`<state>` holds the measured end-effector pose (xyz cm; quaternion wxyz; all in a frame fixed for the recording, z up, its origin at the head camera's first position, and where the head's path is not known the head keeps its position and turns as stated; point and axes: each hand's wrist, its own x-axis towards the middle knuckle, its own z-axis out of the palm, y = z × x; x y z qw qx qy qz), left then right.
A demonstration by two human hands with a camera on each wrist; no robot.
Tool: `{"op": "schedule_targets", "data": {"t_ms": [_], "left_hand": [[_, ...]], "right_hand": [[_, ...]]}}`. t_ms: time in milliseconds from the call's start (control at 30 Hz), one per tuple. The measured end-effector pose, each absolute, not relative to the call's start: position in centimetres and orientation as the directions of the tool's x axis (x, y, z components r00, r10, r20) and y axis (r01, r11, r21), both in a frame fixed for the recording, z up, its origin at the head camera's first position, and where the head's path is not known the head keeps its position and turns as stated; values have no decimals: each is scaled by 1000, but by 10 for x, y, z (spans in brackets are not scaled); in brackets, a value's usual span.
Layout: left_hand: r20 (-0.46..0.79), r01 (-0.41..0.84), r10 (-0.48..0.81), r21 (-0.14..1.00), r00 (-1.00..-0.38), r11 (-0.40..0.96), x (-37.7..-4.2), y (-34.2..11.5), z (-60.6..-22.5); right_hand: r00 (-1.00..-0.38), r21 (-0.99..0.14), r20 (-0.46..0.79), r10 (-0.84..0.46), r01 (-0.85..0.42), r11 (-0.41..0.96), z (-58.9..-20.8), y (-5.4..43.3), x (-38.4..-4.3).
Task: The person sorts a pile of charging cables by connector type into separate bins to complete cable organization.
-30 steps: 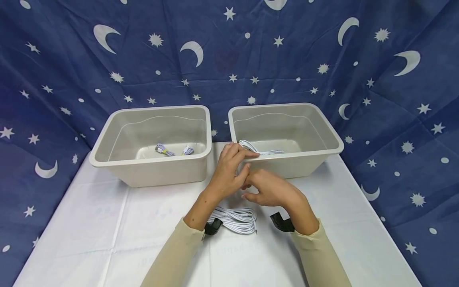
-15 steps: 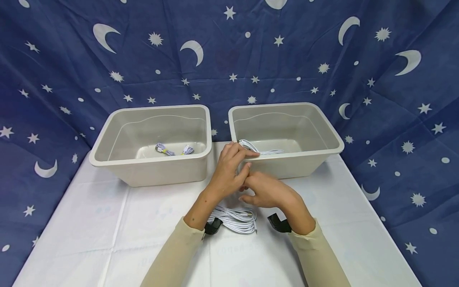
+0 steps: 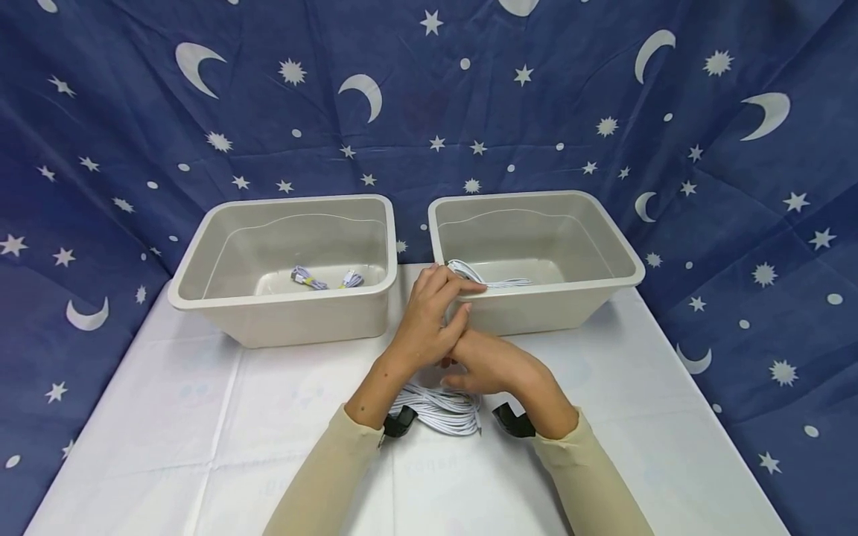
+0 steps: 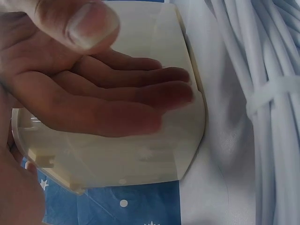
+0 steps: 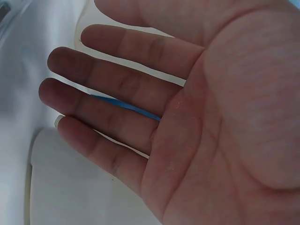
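In the head view, my left hand (image 3: 425, 313) rests at the near left corner of the right bin (image 3: 543, 316), its fingers on the rim and one lying along it. My right hand (image 3: 492, 365) hangs just below, partly hidden behind the left hand's thumb. Its fingers (image 5: 112, 79) are loosely straight and spread in the right wrist view, holding nothing. On the table beneath the hands lies a tied bundle of white cable (image 3: 445, 417), shown close up with its band (image 4: 276, 96) in the left wrist view. A white coiled cable (image 3: 506, 284) lies inside the right bin.
A second beige bin (image 3: 295, 327) stands to the left with two small purple cable bundles, one (image 3: 308, 279) near its middle and another (image 3: 351, 280) farther right. A blue star-and-moon cloth (image 3: 429, 97) hangs behind. White cloth (image 3: 302, 394) covers the table.
My right hand has drifted left and slightly toward me, its fingers farther beneath my left hand. My left hand stays at the bin's rim. The bins and cables have not moved.
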<state>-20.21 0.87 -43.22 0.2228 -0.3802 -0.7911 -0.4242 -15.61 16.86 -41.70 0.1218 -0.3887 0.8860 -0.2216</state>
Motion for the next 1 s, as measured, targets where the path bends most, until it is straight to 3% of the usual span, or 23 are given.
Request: {"op": "schedule_targets", "data": {"t_ms": [667,1000], "left_hand": [[674,790,414,497,-612,359,-201,9,-432],[672,788,413,499,-614,360,-201,9,-432]], "right_hand": [[-631,-503,-82,-772,-642,578,-432,155,-156],[-619,-435,-109,-778,-674,597,-437,147,-153]]}}
